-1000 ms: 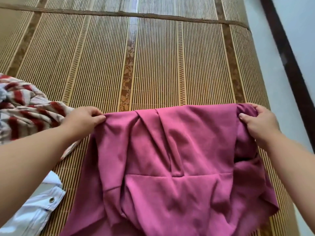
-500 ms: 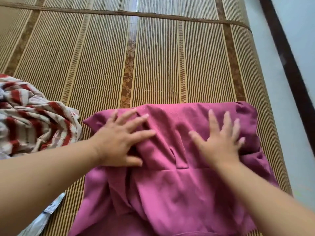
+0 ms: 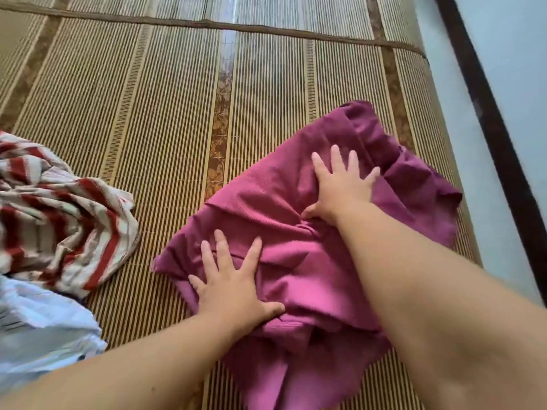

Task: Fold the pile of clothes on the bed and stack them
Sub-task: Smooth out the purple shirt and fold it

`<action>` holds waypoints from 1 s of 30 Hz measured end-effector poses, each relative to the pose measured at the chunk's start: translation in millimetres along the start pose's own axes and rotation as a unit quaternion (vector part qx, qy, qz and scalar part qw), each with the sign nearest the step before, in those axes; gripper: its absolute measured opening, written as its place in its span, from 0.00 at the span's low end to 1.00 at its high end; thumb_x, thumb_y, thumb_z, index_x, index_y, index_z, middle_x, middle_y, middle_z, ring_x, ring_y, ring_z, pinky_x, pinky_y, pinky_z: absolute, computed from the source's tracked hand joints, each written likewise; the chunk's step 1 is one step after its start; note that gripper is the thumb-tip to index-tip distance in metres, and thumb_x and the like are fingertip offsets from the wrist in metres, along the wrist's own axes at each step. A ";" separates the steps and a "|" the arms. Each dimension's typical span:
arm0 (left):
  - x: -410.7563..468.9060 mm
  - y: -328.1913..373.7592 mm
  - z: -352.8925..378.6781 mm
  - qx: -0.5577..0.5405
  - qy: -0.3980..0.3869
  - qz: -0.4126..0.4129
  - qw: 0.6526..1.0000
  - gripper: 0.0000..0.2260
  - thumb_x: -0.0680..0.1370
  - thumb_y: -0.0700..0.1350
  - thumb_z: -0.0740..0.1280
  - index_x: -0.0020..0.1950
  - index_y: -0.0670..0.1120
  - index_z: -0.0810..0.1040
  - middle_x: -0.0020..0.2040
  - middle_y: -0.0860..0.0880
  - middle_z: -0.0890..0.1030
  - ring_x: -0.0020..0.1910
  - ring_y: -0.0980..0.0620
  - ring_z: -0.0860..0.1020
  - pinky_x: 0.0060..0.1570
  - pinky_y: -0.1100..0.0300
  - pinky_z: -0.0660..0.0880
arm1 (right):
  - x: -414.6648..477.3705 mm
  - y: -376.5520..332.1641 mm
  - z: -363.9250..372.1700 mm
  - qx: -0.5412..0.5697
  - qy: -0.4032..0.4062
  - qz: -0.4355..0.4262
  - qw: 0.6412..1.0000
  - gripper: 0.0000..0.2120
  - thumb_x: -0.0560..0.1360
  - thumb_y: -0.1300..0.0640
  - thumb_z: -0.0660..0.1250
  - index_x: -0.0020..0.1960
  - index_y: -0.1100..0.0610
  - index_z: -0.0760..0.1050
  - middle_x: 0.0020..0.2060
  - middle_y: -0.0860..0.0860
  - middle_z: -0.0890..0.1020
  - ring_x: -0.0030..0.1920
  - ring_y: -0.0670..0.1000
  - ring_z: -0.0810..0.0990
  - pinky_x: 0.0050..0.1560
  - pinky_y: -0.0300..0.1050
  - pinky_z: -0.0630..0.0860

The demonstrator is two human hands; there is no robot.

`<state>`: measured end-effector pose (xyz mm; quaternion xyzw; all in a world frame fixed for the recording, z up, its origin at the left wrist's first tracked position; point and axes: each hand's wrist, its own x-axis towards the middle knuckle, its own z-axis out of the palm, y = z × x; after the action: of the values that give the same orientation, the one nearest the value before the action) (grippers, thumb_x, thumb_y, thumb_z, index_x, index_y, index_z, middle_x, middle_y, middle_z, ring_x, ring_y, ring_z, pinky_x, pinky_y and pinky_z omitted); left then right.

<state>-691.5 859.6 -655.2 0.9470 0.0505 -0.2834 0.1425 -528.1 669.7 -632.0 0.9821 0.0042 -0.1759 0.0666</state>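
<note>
Pink garment (image 3: 275, 208): centre right of the frame, on the mat, wrinkled and partly folded, slanting from lower left to upper right. Upper corner bunched close to the mat's right edge, lower end reaching towards the bottom of the frame.
Left hand (image 3: 233, 288): lower centre, palm down on the lower left part of the pink garment, just inside its left edge.
Left fingers (image 3: 220, 250): straight and spread wide, pressing the cloth, gripping nothing; thumb out to the right on a fold.
Right hand (image 3: 340, 190): centre right, higher in the frame than the left hand, palm down on the upper part of the same garment.
Right fingers (image 3: 336, 158): straight and fanned wide, pointing towards the top of the frame, pressing and holding nothing; thumb low on the left against a crease.
Left forearm (image 3: 133, 365): bare, entering from the bottom left.
Right forearm (image 3: 414, 291): bare, entering from the bottom right, lying across the garment's lower right part.
Striped garment (image 3: 59, 217): red and white, crumpled in a heap at the left edge, apart from the pink garment with bare mat between.
Pale blue garment (image 3: 38, 327): lower left, crumpled, touching the underside of the striped heap.
Mat (image 3: 177, 99): bamboo, tan and brown stripes, filling most of the frame, with a flowered band down the middle and a seam across the top.
Pale surface (image 3: 503, 69): right side, beyond the mat's edge.
Dark strip (image 3: 485, 113): slanting down the right side across the pale surface.
</note>
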 end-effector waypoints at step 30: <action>13.2 -121.7 -95.8 0.336 -0.073 0.445 0.827 0.42 0.64 0.55 0.74 0.75 0.54 0.63 0.75 0.50 0.63 0.74 0.48 0.62 0.68 0.51 0.67 | -284.8 -47.0 74.8 0.103 -0.142 -0.052 0.983 0.47 0.52 0.31 0.71 0.69 0.44 0.70 0.72 0.45 0.68 0.72 0.60 0.66 0.55 0.77 0.66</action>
<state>-651.9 1004.5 -615.3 0.8326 -0.4856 -0.2569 -0.0709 -822.5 710.7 -609.0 0.9472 0.0273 -0.3164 -0.0446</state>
